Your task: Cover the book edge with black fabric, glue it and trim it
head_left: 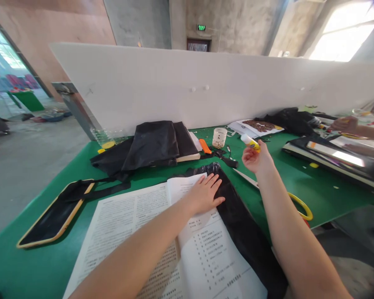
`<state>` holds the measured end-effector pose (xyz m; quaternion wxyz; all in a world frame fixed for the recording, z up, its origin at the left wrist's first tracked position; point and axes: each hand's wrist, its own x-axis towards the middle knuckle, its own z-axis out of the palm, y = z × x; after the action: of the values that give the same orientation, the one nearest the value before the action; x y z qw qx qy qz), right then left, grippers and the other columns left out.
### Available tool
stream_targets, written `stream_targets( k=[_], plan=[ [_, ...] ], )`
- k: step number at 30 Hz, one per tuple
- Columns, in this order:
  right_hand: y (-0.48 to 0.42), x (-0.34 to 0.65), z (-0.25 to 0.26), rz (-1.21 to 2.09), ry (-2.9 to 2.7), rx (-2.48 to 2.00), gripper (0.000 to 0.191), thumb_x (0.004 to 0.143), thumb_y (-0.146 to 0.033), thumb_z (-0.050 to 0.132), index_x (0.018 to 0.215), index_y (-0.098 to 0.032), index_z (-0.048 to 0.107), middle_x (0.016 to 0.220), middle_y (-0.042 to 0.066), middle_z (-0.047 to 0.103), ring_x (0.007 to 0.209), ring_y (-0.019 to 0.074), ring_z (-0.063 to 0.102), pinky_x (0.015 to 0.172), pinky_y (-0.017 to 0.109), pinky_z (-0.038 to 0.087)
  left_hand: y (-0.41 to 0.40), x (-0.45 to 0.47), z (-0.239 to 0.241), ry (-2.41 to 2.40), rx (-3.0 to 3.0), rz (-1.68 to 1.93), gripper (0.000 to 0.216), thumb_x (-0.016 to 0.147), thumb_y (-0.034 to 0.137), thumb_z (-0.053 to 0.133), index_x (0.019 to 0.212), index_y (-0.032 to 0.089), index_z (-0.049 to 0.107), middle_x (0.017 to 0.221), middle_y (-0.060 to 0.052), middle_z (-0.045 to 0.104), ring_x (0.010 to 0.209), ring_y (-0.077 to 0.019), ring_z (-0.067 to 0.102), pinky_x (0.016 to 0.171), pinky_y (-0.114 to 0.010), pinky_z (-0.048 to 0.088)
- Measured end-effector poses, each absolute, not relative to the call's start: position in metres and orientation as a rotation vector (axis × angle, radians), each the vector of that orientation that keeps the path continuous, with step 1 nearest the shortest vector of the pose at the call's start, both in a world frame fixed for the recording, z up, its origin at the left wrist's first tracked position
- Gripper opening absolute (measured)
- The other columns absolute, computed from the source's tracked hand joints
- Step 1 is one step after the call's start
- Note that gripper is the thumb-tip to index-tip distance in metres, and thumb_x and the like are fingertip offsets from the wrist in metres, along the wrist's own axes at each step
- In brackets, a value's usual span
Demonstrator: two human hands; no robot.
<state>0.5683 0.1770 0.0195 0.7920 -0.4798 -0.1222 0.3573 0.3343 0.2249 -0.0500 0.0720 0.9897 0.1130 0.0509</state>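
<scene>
An open book [124, 228] with printed pages lies before me, with black sheet material [241, 226] under it and showing along its right side. My left hand [205, 193] rests flat on the upper part of the right page, fingers spread, the tips reaching onto the black material. Raised to the right over the table, my right hand [254, 157] grips a glue stick [251, 142] with a white end and a yellow label. Beneath my right forearm lie scissors [303, 206] with a yellow handle; the forearm hides part of them.
On the green table [15, 257] lie a wood-edged black board [50, 220], folded black material [154, 143], an orange cutter [205, 146] and a clear cup [219, 138]. A white partition [162, 87] stands behind. At right, another person's hand [345, 123] is above a black-covered book [330, 155].
</scene>
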Motion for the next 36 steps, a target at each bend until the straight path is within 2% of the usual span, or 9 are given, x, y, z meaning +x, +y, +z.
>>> stream_targets(
  k=[5, 11, 16, 21, 23, 26, 28, 31, 36],
  plan=[
    [0.188, 0.572, 0.009, 0.634, -0.391, -1.245, 0.012, 0.083, -0.031, 0.056, 0.082, -0.019, 0.055, 0.078, 0.002, 0.066, 0.075, 0.0129, 0.065, 0.065, 0.027, 0.057, 0.224, 0.335, -0.048, 0.343, 2.976, 0.139, 0.071, 0.091, 0.059, 0.014, 0.144, 0.014, 0.024, 0.154, -0.009, 0.017, 0.142, -0.0239, 0.012, 0.114, -0.043, 0.013],
    [0.188, 0.586, -0.005, 0.137, -0.540, -1.719, 0.025, 0.059, -0.022, 0.074, 0.080, -0.017, 0.060, 0.087, 0.004, 0.066, 0.093, 0.0229, 0.062, 0.084, 0.036, 0.049, 0.225, 0.336, -0.051, 0.354, 2.978, 0.132, 0.071, 0.091, 0.060, 0.014, 0.145, 0.015, 0.022, 0.154, -0.008, 0.017, 0.142, -0.0235, 0.011, 0.114, -0.042, 0.013],
    [0.187, 0.587, -0.017, 0.000, -0.672, -2.136, 0.029, 0.051, -0.025, 0.079, 0.069, -0.015, 0.060, 0.087, 0.012, 0.066, 0.101, 0.0354, 0.057, 0.090, 0.049, 0.041, 0.224, 0.336, -0.049, 0.345, 2.979, 0.126, 0.071, 0.091, 0.059, 0.015, 0.145, 0.013, 0.022, 0.154, -0.009, 0.016, 0.142, -0.0233, 0.010, 0.114, -0.042, 0.011],
    [0.188, 0.581, -0.022, -0.025, -0.755, -2.346, 0.038, 0.056, -0.037, 0.079, 0.080, -0.013, 0.061, 0.090, 0.017, 0.065, 0.099, 0.0369, 0.059, 0.084, 0.049, 0.044, 0.224, 0.336, -0.047, 0.345, 2.971, 0.117, 0.071, 0.091, 0.059, 0.015, 0.145, 0.013, 0.022, 0.154, -0.009, 0.016, 0.142, -0.0237, 0.010, 0.115, -0.043, 0.012],
    [0.186, 0.577, -0.017, -0.076, -0.755, -2.361, 0.055, 0.058, -0.042, 0.077, 0.098, -0.010, 0.059, 0.096, 0.020, 0.063, 0.102, 0.0377, 0.057, 0.085, 0.050, 0.043, 0.225, 0.336, -0.048, 0.343, 2.971, 0.116, 0.072, 0.091, 0.059, 0.014, 0.146, 0.013, 0.021, 0.154, -0.009, 0.015, 0.142, -0.0237, 0.009, 0.115, -0.043, 0.012],
    [0.182, 0.568, -0.002, -0.282, -0.741, -2.274, 0.079, 0.069, -0.049, 0.068, 0.129, -0.008, 0.037, 0.123, 0.023, 0.051, 0.117, 0.0340, 0.046, 0.095, 0.049, 0.038, 0.224, 0.336, -0.048, 0.350, 2.972, 0.110, 0.072, 0.091, 0.060, 0.014, 0.146, 0.014, 0.021, 0.154, -0.008, 0.015, 0.142, -0.0235, 0.009, 0.114, -0.043, 0.012],
    [0.180, 0.559, 0.008, -0.520, -0.817, -2.035, 0.068, 0.079, -0.044, 0.058, 0.133, -0.013, 0.032, 0.129, 0.018, 0.046, 0.120, 0.0276, 0.043, 0.101, 0.044, 0.035, 0.224, 0.335, -0.049, 0.362, 2.972, 0.125, 0.071, 0.091, 0.060, 0.015, 0.145, 0.014, 0.022, 0.154, -0.009, 0.016, 0.142, -0.0236, 0.011, 0.114, -0.043, 0.013],
    [0.183, 0.543, 0.014, -0.604, -1.191, -1.748, 0.032, 0.088, -0.026, 0.043, 0.119, -0.020, 0.048, 0.116, 0.011, 0.053, 0.113, 0.0222, 0.047, 0.101, 0.039, 0.036, 0.223, 0.335, -0.050, 0.361, 2.980, 0.176, 0.069, 0.092, 0.058, 0.015, 0.145, 0.015, 0.023, 0.154, -0.009, 0.017, 0.142, -0.0230, 0.012, 0.114, -0.042, 0.014],
    [0.205, 0.526, -0.017, -0.160, -1.849, -1.866, 0.036, 0.078, -0.004, 0.042, 0.105, -0.017, 0.060, 0.109, 0.009, 0.062, 0.109, 0.0201, 0.052, 0.098, 0.034, 0.039, 0.224, 0.336, -0.051, 0.345, 2.989, 0.168, 0.069, 0.092, 0.058, 0.016, 0.144, 0.014, 0.026, 0.153, -0.010, 0.021, 0.141, -0.0235, 0.013, 0.113, -0.043, 0.015]
  ],
)
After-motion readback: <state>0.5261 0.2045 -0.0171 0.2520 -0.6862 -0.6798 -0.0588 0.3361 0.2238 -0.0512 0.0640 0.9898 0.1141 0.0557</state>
